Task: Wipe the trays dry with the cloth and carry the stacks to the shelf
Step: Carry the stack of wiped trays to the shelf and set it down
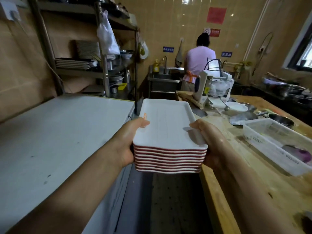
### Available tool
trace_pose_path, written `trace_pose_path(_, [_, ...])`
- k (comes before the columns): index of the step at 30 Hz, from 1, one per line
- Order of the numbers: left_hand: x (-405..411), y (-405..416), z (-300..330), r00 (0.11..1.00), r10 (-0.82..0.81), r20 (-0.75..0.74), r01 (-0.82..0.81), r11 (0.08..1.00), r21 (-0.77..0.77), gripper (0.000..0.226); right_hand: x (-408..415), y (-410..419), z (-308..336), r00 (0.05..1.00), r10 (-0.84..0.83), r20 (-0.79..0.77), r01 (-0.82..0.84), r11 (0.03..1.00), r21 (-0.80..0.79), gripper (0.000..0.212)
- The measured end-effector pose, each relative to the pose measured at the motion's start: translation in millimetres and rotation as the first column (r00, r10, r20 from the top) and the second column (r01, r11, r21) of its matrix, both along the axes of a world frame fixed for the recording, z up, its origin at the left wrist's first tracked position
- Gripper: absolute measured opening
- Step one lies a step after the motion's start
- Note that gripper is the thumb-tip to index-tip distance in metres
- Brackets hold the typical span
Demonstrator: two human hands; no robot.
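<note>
A stack of several white rectangular trays with red undersides point(167, 125) hangs in the air over the aisle, between a chest freezer and a wooden table. My left hand point(130, 141) grips the stack's left side, thumb on the top tray's rim and fingers underneath. On the right side my right hand point(209, 142) grips it the same way. A metal shelf rack point(103, 53) stands ahead on the left, and more trays point(72, 63) lie stacked on its middle level. No cloth is in view.
The white chest freezer point(64, 125) fills the left. To the right is the wooden table point(263, 168) with a clear plastic basket point(276, 141), bowls and a white machine point(212, 85). A person in a pink top point(199, 65) stands at the sink point(165, 76) ahead.
</note>
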State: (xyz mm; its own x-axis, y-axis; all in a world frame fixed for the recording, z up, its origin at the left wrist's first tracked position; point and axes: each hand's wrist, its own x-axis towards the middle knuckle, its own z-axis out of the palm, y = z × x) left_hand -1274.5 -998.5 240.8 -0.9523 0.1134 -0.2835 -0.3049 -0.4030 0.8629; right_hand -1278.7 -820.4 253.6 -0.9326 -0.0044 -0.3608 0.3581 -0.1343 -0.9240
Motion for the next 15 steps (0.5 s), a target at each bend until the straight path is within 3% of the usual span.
trace_pose_path(5, [-121.5,6.3,4.2,0.998,0.055,0.007,-0.056,0.998,0.026,0.019,-129.0,6.3,9.4,0.995,0.100,-0.009,-0.101,0.993,-0.055,0.008])
trace_pose_path(15, [-342.2,-19.7,-7.2,0.992,0.121,0.041,-0.122,0.992,0.016,0.019,-367.2,-16.7,-1.9,0.992,0.123,0.007,-0.123,0.992,-0.019,0.007])
